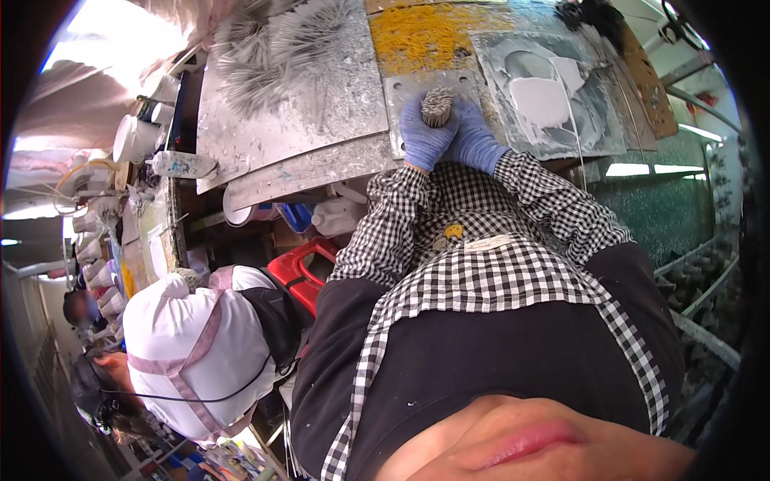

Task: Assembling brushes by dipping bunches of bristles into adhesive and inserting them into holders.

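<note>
Both of my hands wear blue knitted gloves and meet at the near edge of the workbench. A tight upright bundle of thin grey sticks (437,107) stands between them, its end facing up. My left hand (423,138) wraps the bundle's left side, and my right hand (475,138) closes on it from the right. Beneath them lies a grey metal plate with holes (399,85). To the left, a loose heap of similar thin grey sticks (281,48) is spread over a paint-spotted board (345,112). Beyond my hands sits a pile of yellow bands or loops (417,36).
At the right, a flat sheet (597,138) carries white paste (541,102) with a thin rod across it. A white bottle (183,165) lies by the board's left edge. A red stool (301,268) and a co-worker in white (196,353) are close on my left.
</note>
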The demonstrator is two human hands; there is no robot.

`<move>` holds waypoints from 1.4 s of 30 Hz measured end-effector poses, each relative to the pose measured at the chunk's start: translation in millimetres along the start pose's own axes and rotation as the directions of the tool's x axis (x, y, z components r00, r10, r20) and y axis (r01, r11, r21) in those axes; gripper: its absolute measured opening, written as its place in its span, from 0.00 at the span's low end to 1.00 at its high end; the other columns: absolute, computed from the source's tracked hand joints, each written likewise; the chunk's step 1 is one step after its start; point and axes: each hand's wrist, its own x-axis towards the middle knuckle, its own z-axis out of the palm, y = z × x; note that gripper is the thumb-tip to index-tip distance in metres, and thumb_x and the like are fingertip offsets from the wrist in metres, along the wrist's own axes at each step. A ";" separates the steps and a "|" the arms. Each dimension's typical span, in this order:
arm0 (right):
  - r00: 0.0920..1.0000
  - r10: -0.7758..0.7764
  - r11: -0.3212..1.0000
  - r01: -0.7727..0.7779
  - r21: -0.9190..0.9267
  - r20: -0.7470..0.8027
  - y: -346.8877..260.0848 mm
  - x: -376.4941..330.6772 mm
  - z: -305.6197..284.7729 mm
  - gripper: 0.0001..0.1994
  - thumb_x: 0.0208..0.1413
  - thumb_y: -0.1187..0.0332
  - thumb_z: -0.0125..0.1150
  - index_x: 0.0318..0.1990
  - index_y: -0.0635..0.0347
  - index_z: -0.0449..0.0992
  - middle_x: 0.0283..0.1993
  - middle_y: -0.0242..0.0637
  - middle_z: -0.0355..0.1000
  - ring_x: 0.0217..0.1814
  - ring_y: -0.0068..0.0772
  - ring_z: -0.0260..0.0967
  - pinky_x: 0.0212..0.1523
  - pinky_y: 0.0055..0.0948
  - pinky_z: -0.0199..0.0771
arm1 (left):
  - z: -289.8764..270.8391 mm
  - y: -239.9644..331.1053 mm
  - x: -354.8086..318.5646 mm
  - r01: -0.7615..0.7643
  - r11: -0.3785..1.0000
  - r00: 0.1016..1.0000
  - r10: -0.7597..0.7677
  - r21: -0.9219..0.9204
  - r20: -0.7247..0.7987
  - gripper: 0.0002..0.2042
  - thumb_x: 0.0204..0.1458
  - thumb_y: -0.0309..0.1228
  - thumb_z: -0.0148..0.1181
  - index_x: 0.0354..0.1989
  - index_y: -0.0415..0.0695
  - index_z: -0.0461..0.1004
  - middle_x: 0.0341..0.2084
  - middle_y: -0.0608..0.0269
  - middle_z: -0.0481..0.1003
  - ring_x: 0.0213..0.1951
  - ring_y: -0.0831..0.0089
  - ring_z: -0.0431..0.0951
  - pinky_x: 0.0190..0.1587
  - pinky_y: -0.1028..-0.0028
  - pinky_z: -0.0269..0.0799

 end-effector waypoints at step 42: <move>0.859 -0.151 0.914 0.310 0.261 -0.490 54.9 47.5 -131.5 0.09 0.61 0.63 0.65 0.42 0.57 0.77 0.40 0.42 0.74 0.46 0.42 0.75 0.50 0.37 0.76 | -53.0 30.6 85.7 0.407 0.909 0.908 -0.414 0.090 0.068 0.07 0.52 0.23 0.69 0.38 0.34 0.80 0.30 0.62 0.83 0.28 0.84 0.76 0.30 0.76 0.73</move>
